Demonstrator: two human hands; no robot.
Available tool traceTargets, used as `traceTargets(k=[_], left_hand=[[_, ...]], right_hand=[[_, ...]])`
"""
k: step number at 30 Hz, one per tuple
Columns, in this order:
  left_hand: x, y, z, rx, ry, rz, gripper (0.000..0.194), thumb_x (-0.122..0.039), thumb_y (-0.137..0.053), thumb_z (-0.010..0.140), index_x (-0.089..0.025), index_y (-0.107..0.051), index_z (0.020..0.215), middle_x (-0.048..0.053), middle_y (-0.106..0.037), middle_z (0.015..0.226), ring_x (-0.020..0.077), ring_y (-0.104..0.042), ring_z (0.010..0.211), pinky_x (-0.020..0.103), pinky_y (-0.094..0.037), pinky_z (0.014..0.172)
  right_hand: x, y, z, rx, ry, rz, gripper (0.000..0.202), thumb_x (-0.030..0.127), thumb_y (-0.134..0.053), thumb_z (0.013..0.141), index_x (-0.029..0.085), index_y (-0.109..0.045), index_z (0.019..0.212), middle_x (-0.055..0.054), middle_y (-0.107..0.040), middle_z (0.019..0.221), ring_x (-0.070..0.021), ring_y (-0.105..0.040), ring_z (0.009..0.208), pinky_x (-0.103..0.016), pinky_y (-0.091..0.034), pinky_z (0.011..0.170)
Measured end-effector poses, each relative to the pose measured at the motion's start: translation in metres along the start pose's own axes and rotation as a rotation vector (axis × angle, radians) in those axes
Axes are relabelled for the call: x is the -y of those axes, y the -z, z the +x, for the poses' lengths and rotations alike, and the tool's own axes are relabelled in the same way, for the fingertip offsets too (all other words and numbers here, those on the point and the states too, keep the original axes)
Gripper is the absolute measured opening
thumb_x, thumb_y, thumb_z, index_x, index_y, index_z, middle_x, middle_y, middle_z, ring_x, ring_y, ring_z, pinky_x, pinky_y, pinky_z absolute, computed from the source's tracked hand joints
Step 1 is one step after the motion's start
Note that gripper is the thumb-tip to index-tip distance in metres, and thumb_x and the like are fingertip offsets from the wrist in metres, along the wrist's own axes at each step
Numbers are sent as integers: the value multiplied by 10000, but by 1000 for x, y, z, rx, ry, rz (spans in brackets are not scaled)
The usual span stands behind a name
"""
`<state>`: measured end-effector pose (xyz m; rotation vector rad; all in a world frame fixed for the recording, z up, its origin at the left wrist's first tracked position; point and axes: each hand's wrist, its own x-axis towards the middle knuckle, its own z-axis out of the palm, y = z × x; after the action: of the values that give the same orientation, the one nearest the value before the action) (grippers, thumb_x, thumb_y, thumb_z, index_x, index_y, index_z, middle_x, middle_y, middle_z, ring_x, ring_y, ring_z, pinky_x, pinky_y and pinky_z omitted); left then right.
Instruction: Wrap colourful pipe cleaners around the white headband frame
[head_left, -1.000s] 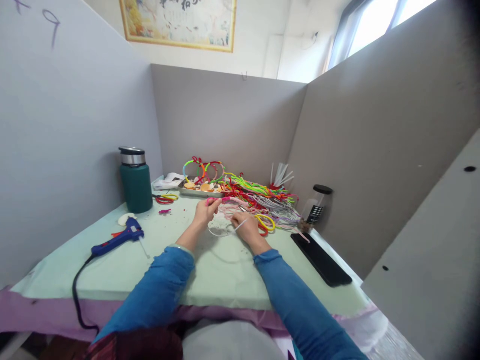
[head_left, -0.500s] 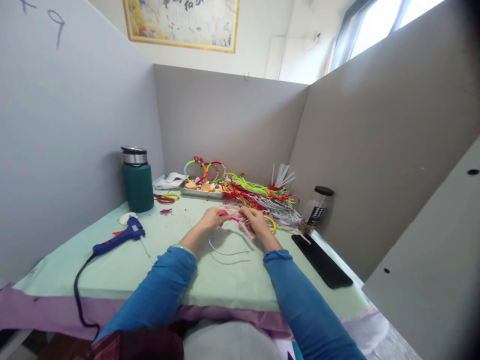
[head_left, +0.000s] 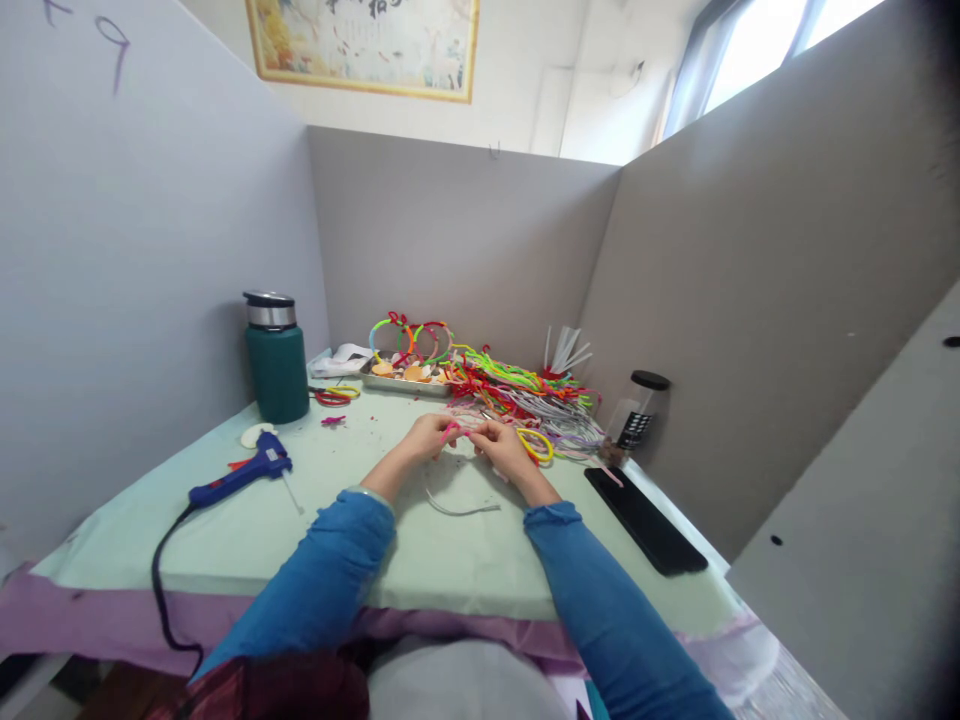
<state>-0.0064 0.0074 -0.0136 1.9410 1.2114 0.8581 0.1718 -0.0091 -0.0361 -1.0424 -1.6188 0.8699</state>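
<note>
Three tall, matte grey panels (head_left: 450, 220) enclose a workspace, with a gold-framed picture (head_left: 364, 55) on the white wall above and a bright window (head_left: 757, 55) at upper right. Inside, a table (head_left: 457, 575) wears a smooth, pale green cloth, with a purplish layer showing below its front edge. A person's two arms in wrinkled blue sleeves (head_left: 319, 575) reach over it. At the back lies a tangled heap (head_left: 517, 385) of thin, bendy strands in red, neon green, pink and silver-grey. A cylindrical dark green bottle (head_left: 277, 372) with a metallic neck stands at back left; a flat black slab (head_left: 645, 522) lies at right. A blue glue gun (head_left: 244, 475) rests at left, and a shallow metal tray (head_left: 405, 388) of small pieces sits behind the hands, near colourful rings (head_left: 412, 342). At the table's middle, the left hand (head_left: 429, 437) and the right hand (head_left: 501, 448) nearly meet, fingertips pinching a slender pink strand (head_left: 451, 431) that lies between them. Yellow scissor handles (head_left: 540, 447) loop just beside the right hand. Below the hands curves a thin grey strand (head_left: 457, 514).
</note>
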Motion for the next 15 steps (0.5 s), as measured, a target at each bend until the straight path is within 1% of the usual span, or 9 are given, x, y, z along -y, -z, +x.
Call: traceTargets(k=[3, 6, 11, 13, 15], left_hand=[[1, 0, 1, 10, 17, -49, 370, -513, -571, 724, -146, -605, 683, -15, -583, 619, 58, -403, 369, 209, -323, 386], [-1, -1, 1, 9, 70, -135, 363, -509, -606, 696, -151, -570, 653, -33, -546, 575, 47, -363, 363, 201, -304, 372], [-9, 0, -2, -25, 219, -300, 276, -395, -658, 676, -155, -532, 624, -43, -514, 513, 46, -314, 343, 214, -292, 363], [-10, -1, -2, -33, 250, -304, 270, -383, -661, 685, -149, -543, 623, -41, -513, 502, 45, -310, 337, 218, -293, 365], [-9, -1, -1, -50, 239, -281, 290, -405, -648, 710, -140, -562, 626, -34, -528, 512, 46, -327, 335, 220, -310, 375]], right_hand=[[-1, -1, -1, 20, 18, 1, 208, 374, -631, 728, 180, -563, 699, 30, -557, 540, -105, -462, 470, -228, -335, 471], [-4, -3, -1, 20, 54, -8, 209, 376, -624, 743, 183, -552, 705, 37, -543, 546, -105, -459, 477, -228, -332, 474], [-7, -6, -1, 34, 155, -42, 177, 348, -604, 766, 180, -577, 719, 32, -549, 581, -110, -484, 520, -228, -354, 505], [-7, -6, -1, 24, 163, -43, 174, 343, -601, 767, 180, -579, 712, 31, -546, 581, -110, -483, 521, -227, -359, 506], [-5, -6, -2, 1, 132, -33, 178, 350, -601, 759, 182, -572, 708, 31, -544, 573, -110, -477, 508, -228, -364, 494]])
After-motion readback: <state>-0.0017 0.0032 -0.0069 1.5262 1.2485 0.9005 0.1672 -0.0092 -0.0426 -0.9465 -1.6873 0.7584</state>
